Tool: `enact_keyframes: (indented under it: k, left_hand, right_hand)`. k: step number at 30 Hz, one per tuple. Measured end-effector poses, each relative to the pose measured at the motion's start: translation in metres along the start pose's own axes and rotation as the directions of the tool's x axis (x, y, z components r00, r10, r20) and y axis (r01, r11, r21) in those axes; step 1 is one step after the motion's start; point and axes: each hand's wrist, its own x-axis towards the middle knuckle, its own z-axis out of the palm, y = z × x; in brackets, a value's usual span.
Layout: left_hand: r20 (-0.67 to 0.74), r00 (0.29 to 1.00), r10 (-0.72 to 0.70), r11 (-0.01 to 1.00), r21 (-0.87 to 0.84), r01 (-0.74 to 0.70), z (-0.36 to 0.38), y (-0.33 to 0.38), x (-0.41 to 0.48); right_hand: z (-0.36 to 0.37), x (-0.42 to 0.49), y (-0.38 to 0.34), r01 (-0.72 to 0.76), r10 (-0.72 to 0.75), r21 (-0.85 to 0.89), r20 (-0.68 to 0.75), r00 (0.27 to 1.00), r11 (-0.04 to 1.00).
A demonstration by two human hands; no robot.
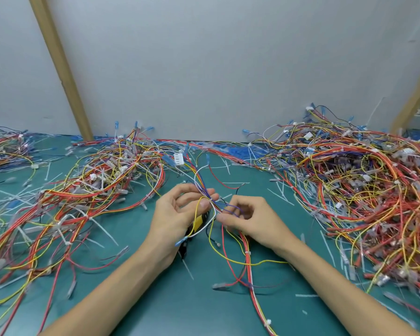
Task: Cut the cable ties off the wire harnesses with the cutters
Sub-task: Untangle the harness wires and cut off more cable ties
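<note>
One wire harness of white, yellow, blue and red wires runs from a white connector down between both hands. My left hand pinches the bundle near a small white cable tie, with thumb and fingers curled on the wires. The black and yellow cutters sit in that same palm, tips pointing down toward me. My right hand pinches the blue and purple wires just right of the tie. The harness tail of red and white wires trails toward me over the mat.
A big heap of harnesses fills the right side, another heap spreads over the left. Cut white ties litter the green mat. A grey wall with wooden posts stands behind.
</note>
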Motion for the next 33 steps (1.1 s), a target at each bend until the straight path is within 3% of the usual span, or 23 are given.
enact_keyframes:
  k: [12,17,23,33]
  left_hand:
    - [-0.006,1.0,-0.002,0.998,-0.057,0.002,-0.005,0.003,0.005]
    - [0.002,1.0,0.0,0.999,-0.041,0.0,-0.009,0.005,0.008]
    - [0.009,1.0,0.013,0.998,-0.062,-0.012,-0.012,0.006,0.01]
    - [0.021,0.999,-0.026,0.991,-0.129,0.028,-0.014,0.005,0.013]
  right_hand:
    - [-0.032,0.001,-0.002,-0.182,0.065,0.33,0.335,0.94,0.926]
    - [-0.032,0.006,0.002,-0.234,0.094,0.396,0.341,0.935,0.888]
    - [-0.03,0.002,0.003,-0.131,0.065,0.21,0.294,0.954,0.969]
    - [-0.03,0.0,-0.004,-0.08,0.058,0.049,0.354,0.933,0.996]
